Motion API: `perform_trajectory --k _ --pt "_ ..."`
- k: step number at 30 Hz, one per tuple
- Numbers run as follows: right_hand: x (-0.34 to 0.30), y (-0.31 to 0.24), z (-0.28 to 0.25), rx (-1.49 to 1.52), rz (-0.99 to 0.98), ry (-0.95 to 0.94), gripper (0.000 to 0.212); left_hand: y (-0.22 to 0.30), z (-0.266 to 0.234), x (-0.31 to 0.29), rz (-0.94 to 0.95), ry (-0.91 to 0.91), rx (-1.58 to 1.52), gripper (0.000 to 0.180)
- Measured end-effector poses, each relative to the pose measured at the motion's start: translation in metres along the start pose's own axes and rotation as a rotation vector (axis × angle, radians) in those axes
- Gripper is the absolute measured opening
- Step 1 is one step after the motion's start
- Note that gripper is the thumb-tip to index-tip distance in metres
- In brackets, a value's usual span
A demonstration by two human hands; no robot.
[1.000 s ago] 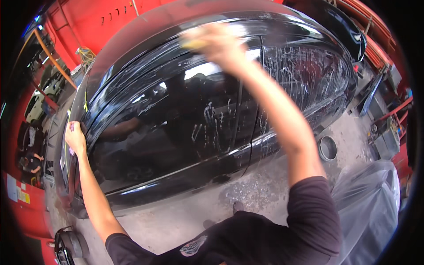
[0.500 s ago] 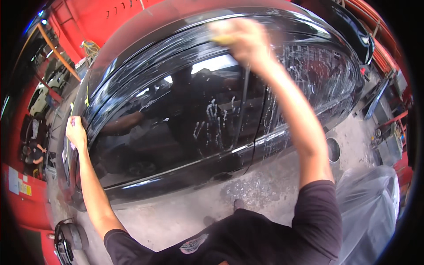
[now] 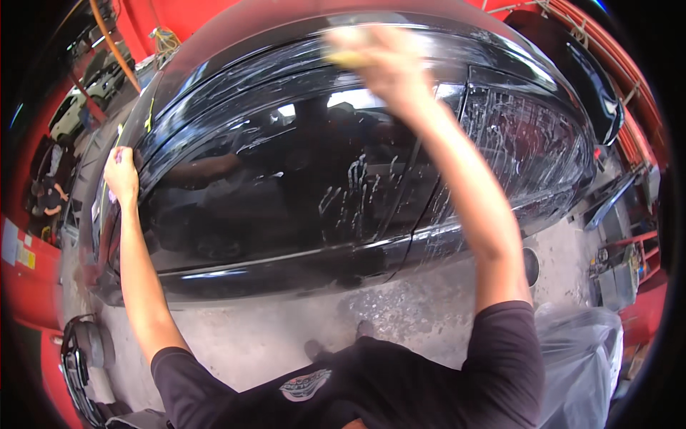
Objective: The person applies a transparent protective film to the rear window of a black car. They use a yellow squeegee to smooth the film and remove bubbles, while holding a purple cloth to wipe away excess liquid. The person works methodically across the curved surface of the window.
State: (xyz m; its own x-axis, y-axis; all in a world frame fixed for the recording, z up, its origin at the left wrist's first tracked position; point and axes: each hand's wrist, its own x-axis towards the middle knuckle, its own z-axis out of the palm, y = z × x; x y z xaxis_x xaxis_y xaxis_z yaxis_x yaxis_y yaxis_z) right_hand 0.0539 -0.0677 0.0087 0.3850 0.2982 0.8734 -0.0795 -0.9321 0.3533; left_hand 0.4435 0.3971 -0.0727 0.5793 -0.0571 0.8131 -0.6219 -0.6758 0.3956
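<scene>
A black car stretches across the view, with wet white streaks on its rear side window and roof edge. My right hand, blurred by motion, is closed on a yellow sponge against the roof edge above the side windows. My left hand is closed at the car's left end, beside the windscreen pillar. A bit of purple shows at its fingers, too small to name. Strips of yellow-green tape are stuck to the car near that hand.
Clear plastic sheeting covers something at my right. A wheel and black parts lie at lower left. A black car panel stands at the far right. Another person is at the far left. The concrete floor has wet patches.
The whole view has shifted, with the car's left end now higher. My right hand has moved slightly left along the roof edge with the sponge. My left hand stays at the same spot.
</scene>
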Motion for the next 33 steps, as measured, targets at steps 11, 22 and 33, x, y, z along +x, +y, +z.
perform_trajectory --k 11,22,33 --pt "0.012 -0.078 0.028 0.073 0.122 0.089 0.045 0.000 0.015 0.009 -0.012 -0.044 -0.067 0.035" --pt "-0.059 0.064 -0.038 0.057 0.078 0.145 0.036 0.009 0.012 0.004 -0.078 -0.077 0.009 0.037" --pt "-0.134 0.183 -0.134 -0.376 0.295 0.063 0.033 0.000 0.009 0.006 -0.045 -0.085 0.001 0.037"
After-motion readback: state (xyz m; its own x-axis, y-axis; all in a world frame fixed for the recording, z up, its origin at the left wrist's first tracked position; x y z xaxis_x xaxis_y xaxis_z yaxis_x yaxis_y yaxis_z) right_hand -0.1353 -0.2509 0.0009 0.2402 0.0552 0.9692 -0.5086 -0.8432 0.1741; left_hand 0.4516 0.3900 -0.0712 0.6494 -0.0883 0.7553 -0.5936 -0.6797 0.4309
